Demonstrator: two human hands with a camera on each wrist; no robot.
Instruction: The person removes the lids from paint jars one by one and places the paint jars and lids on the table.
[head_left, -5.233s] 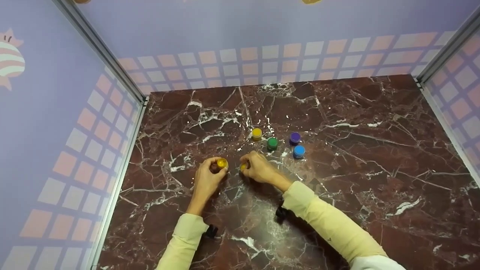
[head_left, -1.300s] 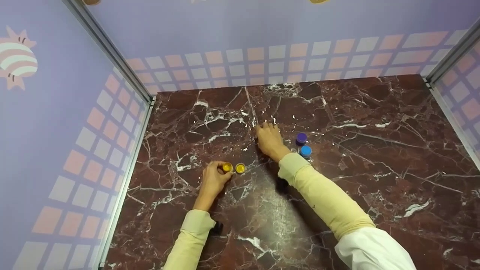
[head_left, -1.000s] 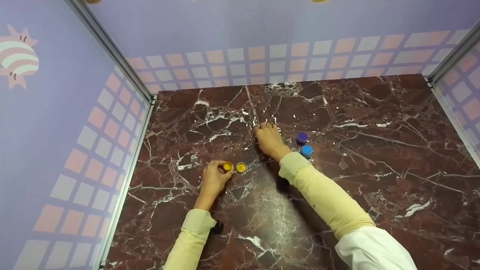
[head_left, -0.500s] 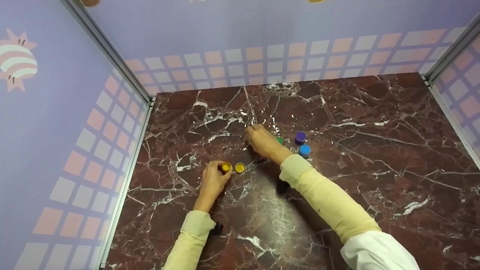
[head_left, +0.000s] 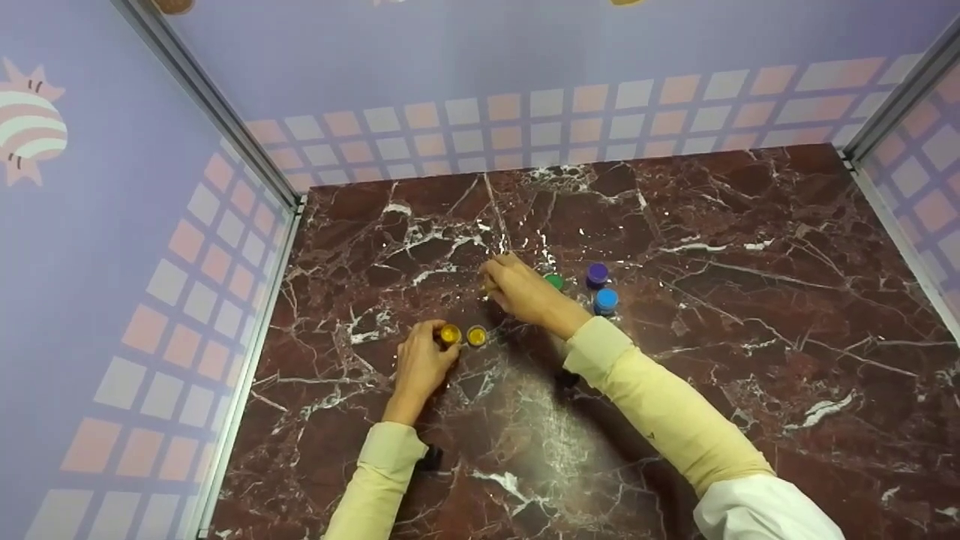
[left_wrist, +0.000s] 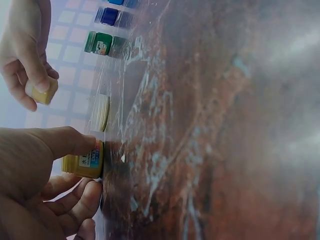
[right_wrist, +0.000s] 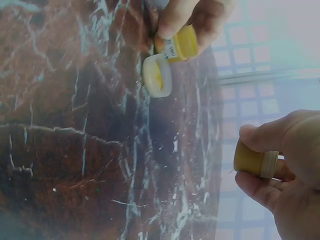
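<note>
My left hand [head_left: 422,364] holds a small uncapped yellow paint jar [head_left: 450,334] between thumb and fingers, its base down at the table in the left wrist view. Just to the right of that jar lies its pale lid [head_left: 476,336], yellow paint on the upturned inside. A second yellow paint jar [right_wrist: 252,160] is pinched between thumb and fingers of my right hand [head_left: 525,292], raised above the tabletop. In the head view the right hand mostly covers that jar.
Close behind the right hand stands a green paint jar [head_left: 553,282], partly hidden by it. Purple [head_left: 598,274] and blue [head_left: 606,301] paint jars stand further right. Patterned panels [head_left: 480,75] border the dark marbled table [head_left: 750,300] at the back and sides.
The lid went from my right hand onto the table. My right hand then reached back to the second yellow jar, picked it up and has moved left and nearer. The left hand keeps its jar.
</note>
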